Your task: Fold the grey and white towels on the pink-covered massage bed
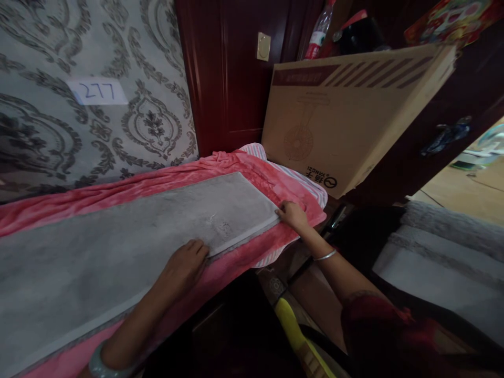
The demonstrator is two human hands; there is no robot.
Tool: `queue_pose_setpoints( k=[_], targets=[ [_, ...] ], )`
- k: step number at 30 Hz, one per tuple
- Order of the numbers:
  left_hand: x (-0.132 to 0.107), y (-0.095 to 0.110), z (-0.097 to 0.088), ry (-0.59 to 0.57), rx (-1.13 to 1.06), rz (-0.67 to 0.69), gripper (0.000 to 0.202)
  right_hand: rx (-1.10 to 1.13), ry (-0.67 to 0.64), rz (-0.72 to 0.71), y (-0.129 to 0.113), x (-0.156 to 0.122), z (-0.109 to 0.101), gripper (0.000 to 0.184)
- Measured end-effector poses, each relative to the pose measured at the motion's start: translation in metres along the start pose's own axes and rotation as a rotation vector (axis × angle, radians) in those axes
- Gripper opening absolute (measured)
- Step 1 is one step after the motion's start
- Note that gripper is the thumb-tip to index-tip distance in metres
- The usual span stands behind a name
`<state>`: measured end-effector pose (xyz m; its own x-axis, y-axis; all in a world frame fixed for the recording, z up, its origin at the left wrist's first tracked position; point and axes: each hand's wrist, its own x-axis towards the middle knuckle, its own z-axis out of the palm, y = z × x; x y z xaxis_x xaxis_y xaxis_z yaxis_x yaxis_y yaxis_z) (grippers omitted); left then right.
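A long grey plush mat [129, 247], with a pale border along its edge, lies on a pink fleece blanket [299, 202]. At the mat's near right corner, my right hand [292, 214] pinches the edge between thumb and fingers. My left hand [191, 260] is closed over the near long edge, farther left, its fingers pressed together on the border; its thumb is hidden. A small raised mark [220, 224] shows on the mat's surface between the two hands. The mat's left end runs out of view.
Behind the right end leans a large cardboard box [315, 115], with a plastic bottle [319, 31] behind it. Patterned wallpaper [153, 121] and a dark red panel [224, 68] border the far side. Lower right are a yellow object [289, 320] and a grey plush-covered seat [444, 262].
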<state>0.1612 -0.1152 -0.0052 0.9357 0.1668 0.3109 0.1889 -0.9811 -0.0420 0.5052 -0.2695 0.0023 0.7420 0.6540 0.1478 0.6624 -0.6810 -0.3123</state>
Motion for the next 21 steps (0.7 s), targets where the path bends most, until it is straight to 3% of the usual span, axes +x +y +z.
queue_pose_setpoints(
  k=[5,10,15,21],
  targets=[
    [-0.001,0.001,0.005,0.096,-0.016,-0.068,0.022,0.057,0.026,-0.011,0.003,-0.002,-0.002,0.021],
    [-0.001,-0.003,0.006,0.159,-0.093,-0.164,0.023,0.160,0.020,0.051,0.016,-0.008,-0.001,0.012],
    [-0.001,-0.003,0.006,0.154,-0.088,-0.160,0.021,0.355,-0.040,0.119,0.019,-0.008,0.005,0.038],
    [-0.003,-0.002,0.007,0.168,-0.055,-0.076,0.019,0.584,-0.051,0.187,0.015,-0.001,0.016,0.043]
  ],
)
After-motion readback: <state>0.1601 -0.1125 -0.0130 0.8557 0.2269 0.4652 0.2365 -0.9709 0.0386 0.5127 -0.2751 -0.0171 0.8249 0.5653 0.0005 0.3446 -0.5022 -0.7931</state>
